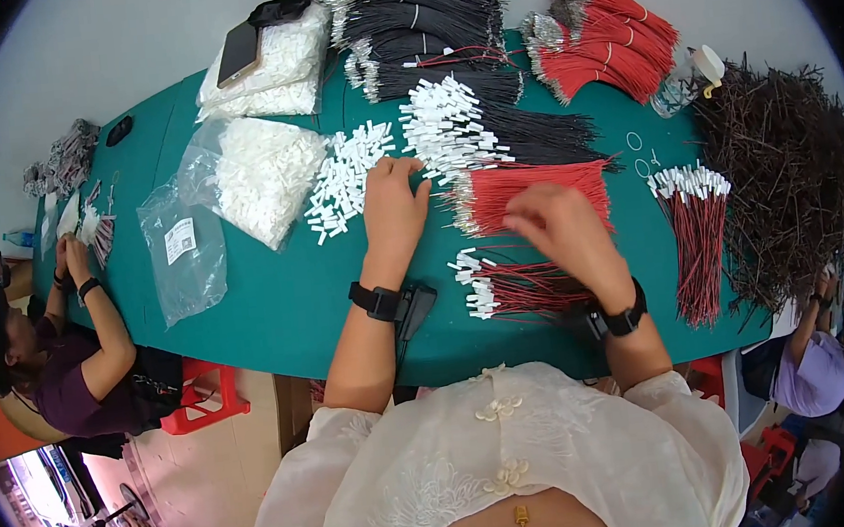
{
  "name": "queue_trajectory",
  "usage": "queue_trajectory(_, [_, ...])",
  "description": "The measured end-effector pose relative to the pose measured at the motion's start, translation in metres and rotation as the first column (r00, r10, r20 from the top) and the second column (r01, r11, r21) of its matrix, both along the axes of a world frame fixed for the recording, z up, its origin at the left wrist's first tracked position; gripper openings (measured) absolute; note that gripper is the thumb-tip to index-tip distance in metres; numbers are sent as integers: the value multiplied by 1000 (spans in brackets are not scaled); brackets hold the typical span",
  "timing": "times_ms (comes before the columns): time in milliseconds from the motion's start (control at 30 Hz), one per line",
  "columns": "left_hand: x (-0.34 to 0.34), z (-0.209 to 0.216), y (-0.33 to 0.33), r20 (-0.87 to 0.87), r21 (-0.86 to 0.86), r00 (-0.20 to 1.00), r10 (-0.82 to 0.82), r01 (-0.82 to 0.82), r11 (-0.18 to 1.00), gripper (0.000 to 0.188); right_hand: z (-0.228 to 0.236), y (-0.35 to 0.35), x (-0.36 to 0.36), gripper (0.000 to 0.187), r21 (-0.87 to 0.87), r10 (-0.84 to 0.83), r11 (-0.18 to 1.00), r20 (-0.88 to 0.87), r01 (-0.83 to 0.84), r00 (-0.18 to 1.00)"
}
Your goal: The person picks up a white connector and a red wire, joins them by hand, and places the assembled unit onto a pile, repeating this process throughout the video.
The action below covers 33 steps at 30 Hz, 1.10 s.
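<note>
My left hand (393, 211) is at the edge of a loose pile of small white plastic connector housings (346, 178), its fingers curled together. Whatever the fingertips pinch is too small to make out. My right hand (572, 235) hovers over a bundle of red wires (497, 200) with bare metal terminals at their left ends. Its thumb and fingers are bent toward each other, and I cannot see what lies between them. Below that bundle lie red-and-black wires (524, 285) with white housings on their left ends. Black wires (541, 133) with white housings (450, 125) lie just beyond.
Bags of white housings (269, 176) stand at the left, with a phone (239, 53) on one. Black wire bundles (425, 12) and red ones (613, 41) lie at the back. A finished-looking bundle (698, 239) and a dark wire heap (784, 152) are right. Another person (79, 364) sits left.
</note>
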State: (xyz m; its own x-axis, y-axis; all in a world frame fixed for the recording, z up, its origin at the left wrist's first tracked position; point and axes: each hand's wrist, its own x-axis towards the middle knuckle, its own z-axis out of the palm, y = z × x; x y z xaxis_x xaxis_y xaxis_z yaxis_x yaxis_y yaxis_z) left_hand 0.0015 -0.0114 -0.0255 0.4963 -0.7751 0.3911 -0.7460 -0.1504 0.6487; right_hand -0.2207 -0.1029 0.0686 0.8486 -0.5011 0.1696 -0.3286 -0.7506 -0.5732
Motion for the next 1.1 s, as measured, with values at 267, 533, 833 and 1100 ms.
queue_trajectory(267, [1,-1,-3,87,-16,995,-51,52,999,19,-39,-38,26,13,-132,-54,989,65,63,996])
queue_trajectory(533, [2,15,4,-326,-91,944,-41,12,996,12,-49,-41,32,12,-128,10,992,137,7,990])
queue_trajectory(833, [6,24,9,-639,-208,757,-134,-2,978,13,-24,-17,40,9,436,-147,900,256,21,955])
queue_trajectory(1100, [7,34,15,-874,-322,374,-311,33,946,13,-8,0,49,11,304,-166,952,382,46,909])
